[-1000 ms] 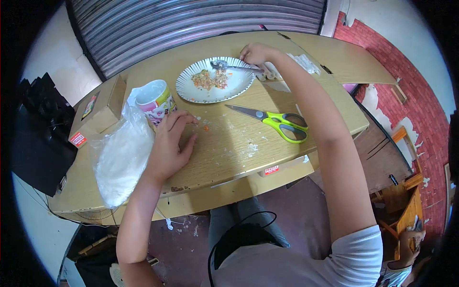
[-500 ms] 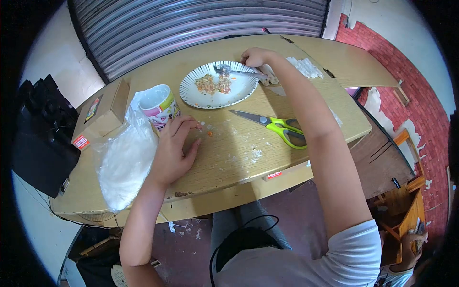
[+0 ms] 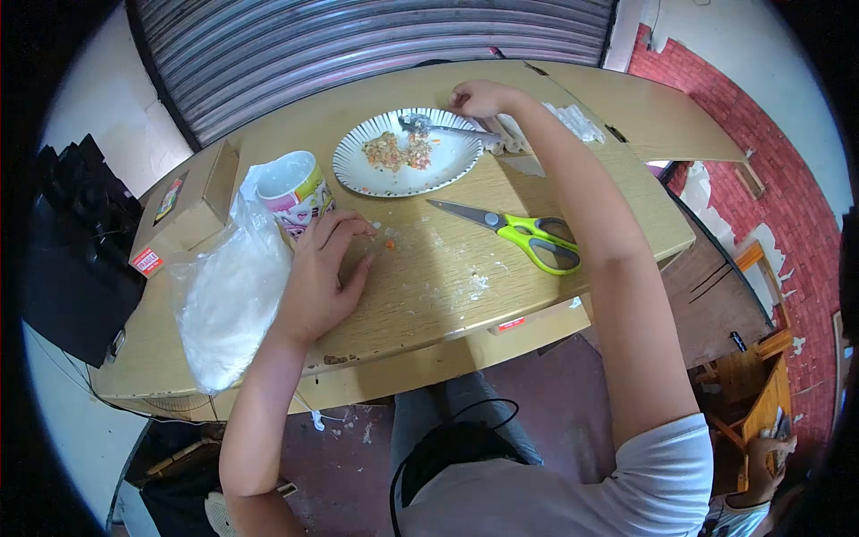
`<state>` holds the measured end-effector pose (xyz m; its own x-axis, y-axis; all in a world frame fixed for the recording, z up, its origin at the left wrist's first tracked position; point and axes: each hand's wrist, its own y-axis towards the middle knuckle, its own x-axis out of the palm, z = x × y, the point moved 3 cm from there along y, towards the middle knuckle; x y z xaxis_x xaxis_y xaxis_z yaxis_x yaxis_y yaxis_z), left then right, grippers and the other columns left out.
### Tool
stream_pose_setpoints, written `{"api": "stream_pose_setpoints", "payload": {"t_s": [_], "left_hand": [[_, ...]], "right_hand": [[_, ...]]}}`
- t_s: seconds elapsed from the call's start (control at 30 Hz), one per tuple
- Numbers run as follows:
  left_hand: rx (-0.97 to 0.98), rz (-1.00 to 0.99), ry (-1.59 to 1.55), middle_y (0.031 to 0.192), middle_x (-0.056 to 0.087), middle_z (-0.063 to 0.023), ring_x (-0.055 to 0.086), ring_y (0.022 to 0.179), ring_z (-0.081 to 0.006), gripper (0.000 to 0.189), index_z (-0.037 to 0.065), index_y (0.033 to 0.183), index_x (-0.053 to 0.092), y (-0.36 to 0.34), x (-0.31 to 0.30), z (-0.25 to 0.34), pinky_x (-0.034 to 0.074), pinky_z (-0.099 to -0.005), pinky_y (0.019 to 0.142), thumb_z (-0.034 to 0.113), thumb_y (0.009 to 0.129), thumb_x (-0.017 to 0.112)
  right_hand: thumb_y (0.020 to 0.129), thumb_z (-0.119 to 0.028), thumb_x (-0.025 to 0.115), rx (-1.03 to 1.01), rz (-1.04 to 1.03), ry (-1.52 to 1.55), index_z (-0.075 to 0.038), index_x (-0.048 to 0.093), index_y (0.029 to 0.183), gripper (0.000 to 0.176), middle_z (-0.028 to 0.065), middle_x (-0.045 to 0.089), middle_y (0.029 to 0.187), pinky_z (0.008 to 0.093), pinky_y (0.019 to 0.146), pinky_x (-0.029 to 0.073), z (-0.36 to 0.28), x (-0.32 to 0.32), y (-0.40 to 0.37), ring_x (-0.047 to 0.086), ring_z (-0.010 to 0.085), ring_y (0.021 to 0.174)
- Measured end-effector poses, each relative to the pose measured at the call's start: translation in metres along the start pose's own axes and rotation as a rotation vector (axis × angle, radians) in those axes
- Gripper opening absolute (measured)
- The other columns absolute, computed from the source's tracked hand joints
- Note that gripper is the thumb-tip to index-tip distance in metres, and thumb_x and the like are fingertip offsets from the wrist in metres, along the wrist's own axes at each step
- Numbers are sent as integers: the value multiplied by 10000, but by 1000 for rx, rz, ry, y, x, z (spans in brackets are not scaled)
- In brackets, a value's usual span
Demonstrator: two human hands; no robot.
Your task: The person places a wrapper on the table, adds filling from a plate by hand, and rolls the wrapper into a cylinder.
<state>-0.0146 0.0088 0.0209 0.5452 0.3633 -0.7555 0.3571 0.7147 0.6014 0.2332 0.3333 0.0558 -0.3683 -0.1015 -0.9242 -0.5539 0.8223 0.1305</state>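
Note:
My left hand rests on the table, fingers apart and bent, beside a colourful cup and a plastic bag of white powder. At the far side, my right hand reaches past the plate's right edge to pale wrapped pieces; its fingertips are partly hidden, and what they touch is unclear. A white fluted plate holds chopped filling and a spoon. Green-handled scissors lie partly open between my arms.
A cardboard box and a black device stand at the left. White sheets or wrappers lie at the right. Crumbs dot the wooden table. Another person's hand shows at the lower right.
My right hand has shifted slightly away and to the left over the pale pieces. My left hand stays nearly in place. The view has shifted a little.

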Motion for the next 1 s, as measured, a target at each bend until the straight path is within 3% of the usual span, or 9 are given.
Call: {"api": "stream_pose_setpoints", "payload": {"t_s": [0.13,0.23,0.33,0.4,0.53,0.63,0.7,0.8,1.0], "left_hand": [[-13,-4,-19,1251,596,-125,546,1192,-383,336,76,1157,631,-1,-1,0,432,-486,1043,35,835,720],[-21,-14,-11,1267,585,-131,542,1217,-373,345,67,1159,631,-1,-3,2,422,-466,1070,13,831,725],[-26,-30,-12,1281,575,-138,539,1242,-364,358,56,1164,630,-1,-2,2,413,-446,1096,-10,826,730],[-27,-32,-15,1282,575,-138,539,1243,-364,359,55,1166,630,-1,-2,2,412,-446,1097,-9,828,731],[-28,-32,-23,1285,576,-140,540,1248,-367,355,52,1166,630,-1,-1,1,414,-446,1097,-8,831,731],[-27,-29,-26,1291,575,-144,541,1250,-369,354,51,1169,630,-1,-1,1,417,-446,1095,-9,835,730],[-21,-33,-29,1295,574,-146,542,1252,-370,354,49,1172,630,-2,-1,1,418,-444,1094,-8,837,729],[-44,-37,-11,1304,572,-152,539,1259,-374,352,51,1179,632,-2,-1,0,418,-443,1094,-6,845,726],[-9,15,-10,1255,594,-140,560,1182,-393,318,65,1153,640,-2,-1,1,445,-487,1033,34,845,709]], "right_hand": [[776,-24,565,-79,70,-45,1,711,1153,405,167,745,1112,382,953,524,-9,-26,-28,691,305,1069],[768,-51,615,-6,-67,-251,9,680,1134,377,191,711,1193,405,980,520,-21,-40,-68,663,344,1144],[769,-113,709,-36,-133,-217,-9,588,1242,500,211,653,1291,434,1014,499,-17,-28,-104,611,389,1226],[767,-195,795,-68,94,-244,-43,474,1349,682,230,609,1334,436,1039,472,-14,-10,-120,573,426,1257],[779,-267,834,-11,245,-196,-55,437,1362,736,227,619,1313,462,1046,442,-24,4,-134,569,432,1259],[780,-280,826,48,267,-220,-68,471,1308,671,208,626,1313,494,1032,421,-21,8,-131,579,403,1252],[790,-305,807,-67,345,-327,-78,503,1265,608,178,648,1285,515,1006,406,-21,10,-129,596,371,1225],[796,-280,758,-67,403,-333,-83,579,1225,505,140,678,1239,523,1005,400,-22,10,-131,602,329,1216],[803,-311,772,-66,477,-247,-133,633,1132,399,124,680,1192,518,990,410,-12,15,-127,604,340,1195]]}}
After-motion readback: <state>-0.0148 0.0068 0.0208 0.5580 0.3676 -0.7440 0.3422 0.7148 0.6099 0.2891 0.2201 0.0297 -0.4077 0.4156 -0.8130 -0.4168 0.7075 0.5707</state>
